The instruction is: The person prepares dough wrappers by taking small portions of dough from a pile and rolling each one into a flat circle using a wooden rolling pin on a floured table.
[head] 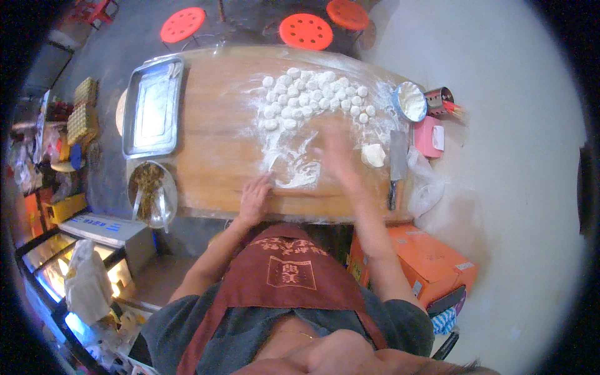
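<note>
My left hand (256,199) rests at the near side of the wooden board (220,140), beside a smear of white flour (300,173). Its fingers lie extended, and I see nothing held in them. Motion blurs my right hand (338,150) over the board's middle, so its fingers and anything in them cannot be made out. Beyond it, many small floured dough pieces (304,96) cluster in loose flour. A larger lump of dough (373,155) sits right of my right hand. Farther right lies a cleaver (397,159) with a dark handle pointing towards me.
At the board's left stand a metal tray (153,108) and a bowl of dark filling (151,187) with utensils. A flour bowl (412,102), a chopstick holder (440,101), a pink tissue box (426,137) and a plastic bag (424,190) line the right. An orange box (422,262) stands below.
</note>
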### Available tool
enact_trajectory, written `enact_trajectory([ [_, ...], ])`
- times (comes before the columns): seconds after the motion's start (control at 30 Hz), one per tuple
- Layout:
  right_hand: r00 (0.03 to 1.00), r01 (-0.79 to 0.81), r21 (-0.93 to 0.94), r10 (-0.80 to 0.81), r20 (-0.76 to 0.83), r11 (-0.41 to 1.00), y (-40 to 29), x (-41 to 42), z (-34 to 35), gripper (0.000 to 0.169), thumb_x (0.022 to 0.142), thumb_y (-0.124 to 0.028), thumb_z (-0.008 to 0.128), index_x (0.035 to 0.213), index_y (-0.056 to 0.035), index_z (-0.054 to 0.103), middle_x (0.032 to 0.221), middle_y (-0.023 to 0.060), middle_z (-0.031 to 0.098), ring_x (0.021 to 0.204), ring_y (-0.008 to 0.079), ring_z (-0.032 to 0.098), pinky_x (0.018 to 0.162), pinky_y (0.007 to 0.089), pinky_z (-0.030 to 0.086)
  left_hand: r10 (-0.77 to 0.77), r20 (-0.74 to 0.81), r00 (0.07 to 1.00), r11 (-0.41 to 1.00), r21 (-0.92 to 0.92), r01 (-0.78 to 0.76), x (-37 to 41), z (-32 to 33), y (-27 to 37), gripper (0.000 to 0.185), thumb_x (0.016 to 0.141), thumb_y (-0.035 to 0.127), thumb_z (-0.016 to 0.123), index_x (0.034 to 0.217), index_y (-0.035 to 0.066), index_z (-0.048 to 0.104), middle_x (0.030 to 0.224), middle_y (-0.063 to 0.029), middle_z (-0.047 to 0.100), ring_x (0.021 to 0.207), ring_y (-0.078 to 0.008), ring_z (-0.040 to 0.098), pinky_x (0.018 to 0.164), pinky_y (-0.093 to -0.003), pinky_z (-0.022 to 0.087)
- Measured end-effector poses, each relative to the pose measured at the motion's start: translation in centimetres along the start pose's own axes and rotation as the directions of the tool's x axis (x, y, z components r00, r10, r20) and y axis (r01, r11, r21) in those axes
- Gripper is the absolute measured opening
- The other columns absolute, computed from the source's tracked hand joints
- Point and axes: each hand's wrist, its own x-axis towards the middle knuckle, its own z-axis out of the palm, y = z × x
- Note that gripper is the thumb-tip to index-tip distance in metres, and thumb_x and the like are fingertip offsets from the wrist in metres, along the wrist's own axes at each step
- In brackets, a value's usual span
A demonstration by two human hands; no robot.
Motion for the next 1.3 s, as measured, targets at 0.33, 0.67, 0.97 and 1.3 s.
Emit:
enact_trajectory([
  [0.33,0.954,0.243,0.184,-0.269,0.131,0.952,-1.2,-5.4,8.3,0.065,0.095,-0.009,0.054,0.155,0.0036,0.032,0.165,0.0254,0.025,0.155,0.0401,0.021,0.126,0.051,0.018,-0.021,0.054,0.998,0.999,0.029,0.019,0.3,-0.8,0.8,0.036,0.08,0.006,0.069,0.113,0.005,0.056,0.152,-0.0201,0.051,0.139,-0.0376,0.049,0.107,-0.0503,0.038],
  [0.67,0.969,-0.142,-0.121,0.113,-0.218,0.983,-1.0,-4.8,8.4,0.066,0.095,-0.02,0.058,0.154,0.0017,0.037,0.164,0.0231,0.03,0.154,0.0371,0.024,0.125,0.0511,0.021,0.001,0.249,0.969,0.962,0.266,-0.069,8.2,-1.7,-1.0,0.066,0.093,0.025,0.065,0.147,-0.005,0.042,0.161,-0.0262,0.034,0.15,-0.0427,0.03,0.12,-0.0538,0.029],
  [0.97,0.978,0.03,-0.131,-0.057,-0.2,0.991,0.0,-6.1,10.1,0.061,0.097,-0.024,0.053,0.15,0.0042,0.042,0.16,0.0252,0.038,0.15,0.0412,0.031,0.122,0.0531,0.025,0.14,0.089,0.986,0.966,0.206,-0.155,7.4,0.2,-4.7,0.072,0.099,0.03,0.057,0.155,-0.008,0.03,0.163,-0.0289,0.027,0.152,-0.0444,0.025,0.125,-0.0535,0.018],
  [1.3,0.997,-0.062,-0.192,0.053,-0.049,0.98,-0.4,-5.4,9.2,0.063,0.099,-0.023,0.05,0.155,0.0034,0.036,0.167,0.0202,0.024,0.155,0.0379,0.022,0.125,0.051,0.021,-0.033,0.277,0.96,0.988,0.156,-0.011,8.2,0.1,-4.6,0.071,0.099,0.029,0.057,0.152,-0.011,0.032,0.163,-0.0288,0.027,0.153,-0.0448,0.023,0.126,-0.0538,0.018],
])
